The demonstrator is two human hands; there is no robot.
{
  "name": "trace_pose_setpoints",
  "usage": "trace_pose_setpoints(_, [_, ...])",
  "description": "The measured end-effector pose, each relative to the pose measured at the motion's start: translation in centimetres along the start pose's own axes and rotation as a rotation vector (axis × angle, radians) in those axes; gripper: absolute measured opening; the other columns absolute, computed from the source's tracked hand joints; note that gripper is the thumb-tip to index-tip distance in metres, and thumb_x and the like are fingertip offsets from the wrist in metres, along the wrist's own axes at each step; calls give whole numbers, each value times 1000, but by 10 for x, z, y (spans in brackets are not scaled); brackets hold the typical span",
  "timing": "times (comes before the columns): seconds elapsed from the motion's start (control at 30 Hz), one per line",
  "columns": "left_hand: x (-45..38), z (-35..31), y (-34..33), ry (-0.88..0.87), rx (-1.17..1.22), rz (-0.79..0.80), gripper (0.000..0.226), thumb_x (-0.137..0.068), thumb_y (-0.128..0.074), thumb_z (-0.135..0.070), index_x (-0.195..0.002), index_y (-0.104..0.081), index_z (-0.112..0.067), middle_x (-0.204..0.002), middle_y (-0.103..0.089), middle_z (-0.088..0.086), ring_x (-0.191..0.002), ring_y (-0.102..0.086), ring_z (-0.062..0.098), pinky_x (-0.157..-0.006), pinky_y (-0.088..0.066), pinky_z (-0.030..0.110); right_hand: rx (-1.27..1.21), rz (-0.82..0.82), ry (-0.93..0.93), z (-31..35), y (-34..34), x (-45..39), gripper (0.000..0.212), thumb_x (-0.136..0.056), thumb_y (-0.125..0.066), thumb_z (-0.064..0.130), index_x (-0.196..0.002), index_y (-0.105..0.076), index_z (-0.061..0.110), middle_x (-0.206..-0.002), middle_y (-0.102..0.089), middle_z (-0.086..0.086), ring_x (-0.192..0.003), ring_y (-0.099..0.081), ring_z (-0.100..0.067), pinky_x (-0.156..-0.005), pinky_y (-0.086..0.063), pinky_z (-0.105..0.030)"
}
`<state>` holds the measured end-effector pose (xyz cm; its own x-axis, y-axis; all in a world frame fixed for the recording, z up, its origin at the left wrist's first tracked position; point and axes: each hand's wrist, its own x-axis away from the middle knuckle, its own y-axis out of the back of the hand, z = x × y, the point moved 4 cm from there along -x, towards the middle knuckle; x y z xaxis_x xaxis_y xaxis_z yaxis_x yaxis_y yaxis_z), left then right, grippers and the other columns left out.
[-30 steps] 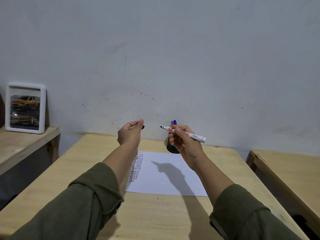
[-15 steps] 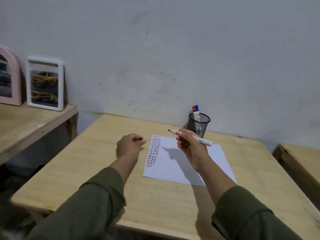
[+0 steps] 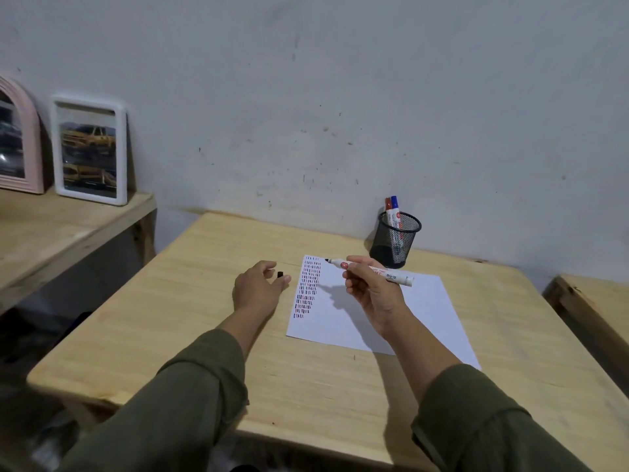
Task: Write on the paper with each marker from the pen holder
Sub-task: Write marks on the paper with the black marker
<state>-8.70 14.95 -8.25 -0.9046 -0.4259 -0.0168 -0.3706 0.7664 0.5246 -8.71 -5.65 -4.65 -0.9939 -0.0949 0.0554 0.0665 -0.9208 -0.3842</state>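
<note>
A white sheet of paper [image 3: 401, 311] lies on the wooden table [image 3: 190, 321], with a column of short red, blue and black dashes [image 3: 308, 287] down its left side. My right hand [image 3: 372, 291] grips an uncapped white marker [image 3: 391, 275] above the sheet, its black tip pointing left near the top of the dashes. My left hand [image 3: 258, 289] hovers just left of the paper and pinches the small black marker cap [image 3: 280, 274] in its fingertips. A black mesh pen holder [image 3: 394, 245] stands behind the paper, with a red-capped marker [image 3: 388, 204] and a blue-capped marker [image 3: 394, 202] upright inside.
A lower wooden shelf [image 3: 58, 233] on the left carries a white picture frame [image 3: 90, 149] and a pink arched frame [image 3: 17, 137] leaning on the wall. Another wooden surface [image 3: 595, 301] begins at the right edge.
The view has tilted down and shifted. Both hands have dropped closer to the table, the marker now sits over the paper's top left, and my left fingers have loosened around the cap.
</note>
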Motion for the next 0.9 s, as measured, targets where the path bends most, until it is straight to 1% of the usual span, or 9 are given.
trace_pose_setpoints(0.1, [4,7,3,-66,-64,35,57,-77,-69,-38,-127,-54,-14,-125,-63,5,-121,-52,23,-100,-38,32,92,-18,8,-8,-2,7,13,-82,-63,-2,-77,-63,11,-55,-56,-2,-47,-46,-10,-47,-39,-19])
trace_pose_setpoints(0.13, [7,9,4,-87,-97,46,61,-76,-68,-42,-128,-52,-14,-127,-62,4,-123,-51,23,-103,-39,36,120,-25,9,-11,-3,9,15,-81,-63,-2,-76,-63,11,-53,-55,-1,-46,-43,-10,-47,-37,-20])
trace_pose_setpoints(0.2, [15,13,7,-129,-185,70,67,-74,-67,-48,-130,-50,-16,-130,-60,3,-124,-50,22,-104,-38,42,165,-46,-2,-18,-6,14,14,-81,-64,-3,-77,-63,11,-51,-53,0,-44,-42,-9,-46,-34,-19])
trace_pose_setpoints(0.23, [19,15,8,-153,-240,83,69,-73,-67,-50,-131,-49,-17,-132,-58,1,-125,-49,21,-105,-37,42,186,-56,-6,-21,-7,16,12,-80,-64,-3,-78,-64,9,-53,-52,-1,-44,-41,-8,-45,-34,-18])
trace_pose_setpoints(0.33, [32,15,11,-221,-342,138,77,-68,-67,-57,-133,-45,-22,-137,-52,-4,-129,-44,18,-108,-32,39,279,-78,-7,-29,-10,23,6,-80,-64,1,-78,-65,6,-58,-50,-4,-46,-42,-7,-45,-36,-15])
trace_pose_setpoints(0.47, [36,17,12,-267,-394,221,88,-64,-69,-59,-137,-39,-22,-144,-43,-4,-137,-33,17,-112,-25,38,526,-137,-14,-38,-5,25,9,-81,-62,14,-73,-67,12,-63,-60,-2,-61,-52,-13,-59,-41,-24])
trace_pose_setpoints(0.57, [37,17,13,-269,-391,221,92,-62,-71,-59,-139,-37,-21,-145,-42,-4,-137,-32,17,-113,-24,38,599,-130,1,-40,-7,25,11,-82,-61,17,-78,-69,11,-69,-64,-2,-67,-58,-14,-63,-43,-25])
trace_pose_setpoints(0.67, [37,16,13,-276,-399,218,92,-63,-71,-59,-139,-36,-21,-146,-41,-4,-138,-31,17,-113,-23,37,654,-98,32,-40,-9,27,16,-84,-60,18,-84,-70,6,-71,-65,-2,-70,-59,-12,-63,-45,-23])
trace_pose_setpoints(0.9, [38,15,13,-280,-406,209,91,-63,-71,-58,-139,-37,-20,-146,-41,-4,-138,-30,17,-112,-22,36,703,-78,61,-41,-8,27,20,-83,-60,20,-86,-70,2,-73,-67,-3,-69,-60,-11,-61,-46,-20])
